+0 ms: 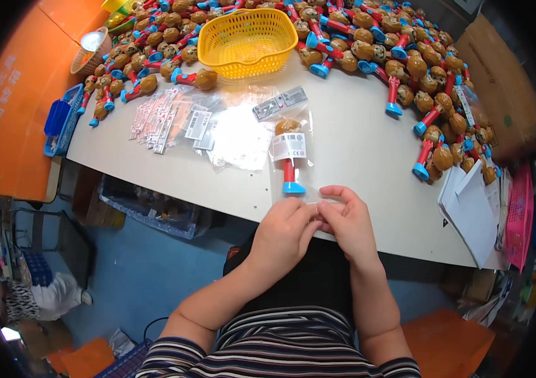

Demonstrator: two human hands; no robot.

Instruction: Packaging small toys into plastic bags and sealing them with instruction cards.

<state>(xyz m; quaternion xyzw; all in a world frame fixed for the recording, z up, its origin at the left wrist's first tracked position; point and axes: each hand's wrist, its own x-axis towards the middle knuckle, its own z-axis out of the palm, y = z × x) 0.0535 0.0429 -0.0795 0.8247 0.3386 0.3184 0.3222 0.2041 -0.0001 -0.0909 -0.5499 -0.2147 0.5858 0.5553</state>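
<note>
In front of me on the table lies a clear plastic bag (306, 157) with a grey-and-white printed strip at its far end. Inside it is a toy (289, 170) with a brown round head, a red stem and a blue foot. A white label (289, 146) covers its middle. My left hand (284, 230) and my right hand (351, 227) meet at the bag's near end, by the table edge. Both pinch the plastic there, fingertips close together. The right index finger is raised and curved. The exact fold of plastic between the fingers is mostly hidden.
A yellow basket (247, 44) stands at the back amid a large heap of similar toys (416, 66). Left of the bag lie printed cards (161, 116) and flat clear bags (236, 138). White papers (469, 208) and a pink basket (520, 217) stand at right, an orange box (13, 107) at left.
</note>
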